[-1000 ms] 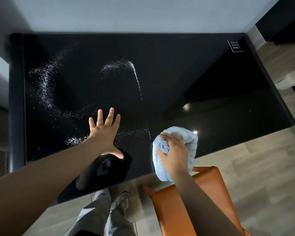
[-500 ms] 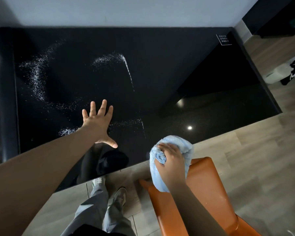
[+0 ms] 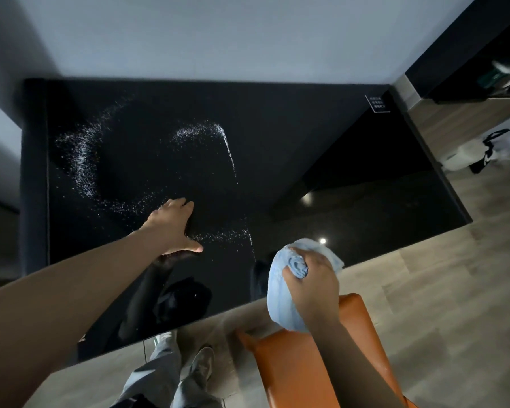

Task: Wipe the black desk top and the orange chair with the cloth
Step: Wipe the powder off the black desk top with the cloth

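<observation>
A: Desk top (image 3: pixel 321 160), black and glossy, is spread across the middle of the frame, from the left edge to the right third. White speckled streaks (image 3: pixel 83 160) are seen on it at centre left and centre, curving in arcs.

B: And the orange chair (image 3: pixel 295 366)?

A: It is found at the lower right of the frame, below the near edge of the desk, on a pale wood-look floor (image 3: pixel 454 290). Part of it is hidden by the right forearm.

B: How are the hands placed?

A: The left hand (image 3: pixel 174 228) is laid on the desk top at the centre of the frame, thumb stuck out to the right, fingers close together; nothing is held by it. The right hand (image 3: pixel 312 287) is seen lower and to the right, fingers curled tight around the bunched light-blue cloth (image 3: pixel 280 301).

B: Where is the cloth, exactly?

A: It is held over the near edge of the desk, just above the top of the chair. Whether the chair is touched by it cannot be told.

B: Anything smaller?

A: A small label (image 3: pixel 377 103) is fixed at the desk's far right corner, its print too small to be read.
</observation>
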The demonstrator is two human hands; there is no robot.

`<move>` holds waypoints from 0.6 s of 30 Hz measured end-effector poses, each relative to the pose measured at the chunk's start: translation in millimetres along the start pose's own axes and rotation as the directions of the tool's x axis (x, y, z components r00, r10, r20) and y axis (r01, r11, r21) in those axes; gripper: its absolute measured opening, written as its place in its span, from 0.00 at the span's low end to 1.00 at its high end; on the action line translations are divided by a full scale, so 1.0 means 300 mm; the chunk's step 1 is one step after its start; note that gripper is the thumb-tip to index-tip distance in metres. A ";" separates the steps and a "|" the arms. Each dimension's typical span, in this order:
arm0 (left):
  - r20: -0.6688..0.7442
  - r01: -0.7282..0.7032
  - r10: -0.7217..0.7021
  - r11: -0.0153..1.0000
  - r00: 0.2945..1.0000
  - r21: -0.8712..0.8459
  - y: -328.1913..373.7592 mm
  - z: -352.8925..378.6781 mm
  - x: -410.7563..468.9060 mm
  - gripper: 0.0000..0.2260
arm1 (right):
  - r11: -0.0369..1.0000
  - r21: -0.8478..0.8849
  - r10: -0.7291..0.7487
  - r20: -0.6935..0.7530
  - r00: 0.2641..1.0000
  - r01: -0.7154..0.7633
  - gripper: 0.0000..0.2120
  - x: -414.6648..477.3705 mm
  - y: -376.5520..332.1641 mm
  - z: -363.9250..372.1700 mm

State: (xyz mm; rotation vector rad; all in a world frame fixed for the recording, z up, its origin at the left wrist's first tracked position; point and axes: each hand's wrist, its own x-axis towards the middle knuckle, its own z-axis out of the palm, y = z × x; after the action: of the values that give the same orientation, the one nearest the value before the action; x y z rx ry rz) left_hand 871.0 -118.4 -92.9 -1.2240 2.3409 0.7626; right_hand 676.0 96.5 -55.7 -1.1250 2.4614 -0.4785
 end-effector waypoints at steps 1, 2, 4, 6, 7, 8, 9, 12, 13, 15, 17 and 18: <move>-0.018 0.002 -0.003 0.999 1.000 -0.051 -0.016 -0.023 -0.006 0.49 | 1.000 0.006 -0.008 -0.033 0.999 0.009 0.15 0.036 -0.039 -0.014; -0.038 0.004 -0.007 0.997 0.999 -0.082 -0.034 -0.043 -0.010 0.47 | 1.000 0.016 -0.022 -0.064 0.998 0.023 0.14 0.073 -0.080 -0.028; -0.078 -0.001 -0.007 0.995 0.997 -0.103 -0.073 -0.080 -0.010 0.43 | 0.998 0.025 -0.056 -0.121 0.991 0.060 0.13 0.150 -0.162 -0.047; -0.095 0.008 -0.017 0.995 0.995 -0.100 -0.111 -0.114 -0.007 0.42 | 0.994 0.019 -0.099 -0.162 0.982 0.103 0.12 0.226 -0.235 -0.059; -0.101 0.017 -0.027 0.995 0.995 -0.100 -0.128 -0.129 -0.001 0.41 | 0.992 0.021 -0.121 -0.183 0.976 0.127 0.12 0.262 -0.268 -0.064; -0.106 0.025 -0.036 0.995 0.994 -0.102 -0.143 -0.143 0.005 0.41 | 0.988 0.020 -0.143 -0.201 0.969 0.150 0.12 0.299 -0.298 -0.069; -0.113 0.031 -0.043 0.994 0.993 -0.103 -0.155 -0.157 0.012 0.40 | 0.985 0.017 -0.164 -0.216 0.963 0.172 0.11 0.335 -0.323 -0.073; -0.137 0.049 -0.062 0.994 0.989 -0.101 -0.177 -0.195 0.047 0.37 | 0.979 0.004 -0.197 -0.224 0.954 0.203 0.11 0.447 -0.395 -0.077; -0.137 0.057 -0.070 0.993 0.988 -0.099 -0.181 -0.206 0.063 0.37 | 0.980 -0.005 -0.197 -0.225 0.954 0.201 0.08 0.488 -0.420 -0.075; -0.141 0.080 -0.092 0.993 0.986 -0.092 -0.191 -0.226 0.100 0.38 | 0.980 -0.021 -0.198 -0.237 0.951 0.199 0.04 0.568 -0.475 -0.073; -0.152 0.096 -0.109 0.991 0.982 -0.089 -0.205 -0.243 0.141 0.40 | 0.974 -0.023 -0.225 -0.247 0.942 0.227 0.04 0.647 -0.524 -0.069; -0.156 0.100 -0.113 0.991 0.981 -0.091 -0.214 -0.252 0.163 0.40 | 0.968 -0.015 -0.245 -0.254 0.936 0.250 0.04 0.687 -0.546 -0.066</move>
State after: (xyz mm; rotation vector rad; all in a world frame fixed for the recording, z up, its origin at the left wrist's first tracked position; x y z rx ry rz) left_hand 891.3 -226.3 -80.1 -1.4845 2.3679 0.7569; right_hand 647.2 -161.3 -6.2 -1.4570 2.5310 -0.7599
